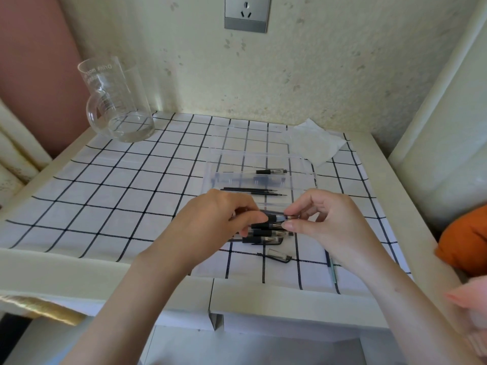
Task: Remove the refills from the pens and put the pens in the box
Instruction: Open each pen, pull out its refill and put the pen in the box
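Head view: on a white cloth (105, 193) crossed with thin dark grid lines, the left hand (218, 217) curls its fingers round the black rubber grip of a pen (276, 218), while the right hand (324, 219) pinches the pen's metal tip end between thumb and forefinger, its other fingers loosely spread. The pen lies level between them, just above a small heap of more pens (266, 234) – black grips, clear barrels, silvery cones – which the two hands partly cover. At twelve o'clock from the hands stands the clear plastic box (300, 167), shallow and rectangular, its see-through lid tipped back behind it; one pen (271, 171) lies crosswise inside. Between box and hands lie slim black refills (253, 191), side by side on the cloth (how many I cannot tell for certain). At six o'clock from the heap lies a clear pen cap (279, 255) with a black clip, and at five o'clock, half hidden under the right wrist, another thin pen (332, 270). At ten o'clock on the cloth stands a glass jug (118, 101) with a handle and printed lettering – smooth, cylindrical, transparent. At one o'clock lies a crumpled white tissue (313, 140). A grey wall socket (247, 13) sits at twelve o'clock on the speckled wall, and something orange and rounded (466, 241) shows at three o'clock beside the pale table (263, 296).
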Tool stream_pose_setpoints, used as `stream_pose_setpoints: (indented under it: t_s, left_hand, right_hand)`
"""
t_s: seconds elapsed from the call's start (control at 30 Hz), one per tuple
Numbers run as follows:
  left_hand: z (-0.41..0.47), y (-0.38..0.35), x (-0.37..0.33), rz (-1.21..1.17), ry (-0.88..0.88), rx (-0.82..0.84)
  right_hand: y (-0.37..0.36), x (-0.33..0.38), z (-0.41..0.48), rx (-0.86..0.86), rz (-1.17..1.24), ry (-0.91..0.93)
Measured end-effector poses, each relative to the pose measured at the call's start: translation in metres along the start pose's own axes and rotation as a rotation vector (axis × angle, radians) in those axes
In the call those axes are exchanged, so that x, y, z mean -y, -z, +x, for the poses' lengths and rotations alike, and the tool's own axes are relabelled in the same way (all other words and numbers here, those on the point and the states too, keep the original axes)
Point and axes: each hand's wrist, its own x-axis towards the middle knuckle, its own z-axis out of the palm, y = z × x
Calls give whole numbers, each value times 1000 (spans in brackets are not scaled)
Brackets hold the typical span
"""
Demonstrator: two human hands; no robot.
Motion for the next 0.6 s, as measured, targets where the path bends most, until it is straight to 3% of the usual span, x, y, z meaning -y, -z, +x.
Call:
stream_pose_setpoints:
  t_s: [0.33,0.6]
  left_hand:
    - [0,8,13,96,112,-72]
    - [3,8,14,95,130,-98]
  right_hand:
    - [7,-7,-3,-17,-117,-63]
    - [-26,2,-14,324,-380,82]
